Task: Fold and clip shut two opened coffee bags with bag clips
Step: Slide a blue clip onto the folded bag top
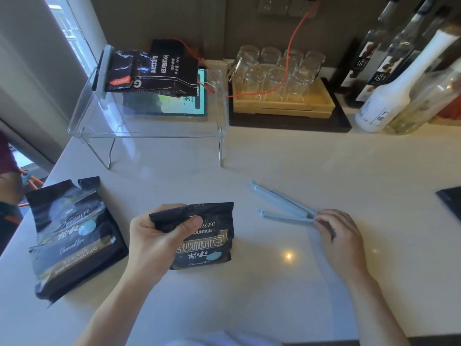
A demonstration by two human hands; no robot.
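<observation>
Lower centre: left hand point(159, 236) pinches down the folded top of the near coffee bag point(204, 240); right hand point(341, 236) grips the hinge of the open blue bag clip point(282, 208) — best slid fully across the fold before snapping. Lower left: second coffee bag point(72, 236), unclipped, contents unseen. Upper left: clear shelf point(149, 126) bearing a clipped dark bag point(149, 73) — upper centre, wooden tray point(284, 103) of empty glasses.

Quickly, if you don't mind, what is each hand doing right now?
Left hand: closed, holding down the folded top of the middle coffee bag.
Right hand: fingers pinching the hinge end of the open blue bag clip.
</observation>
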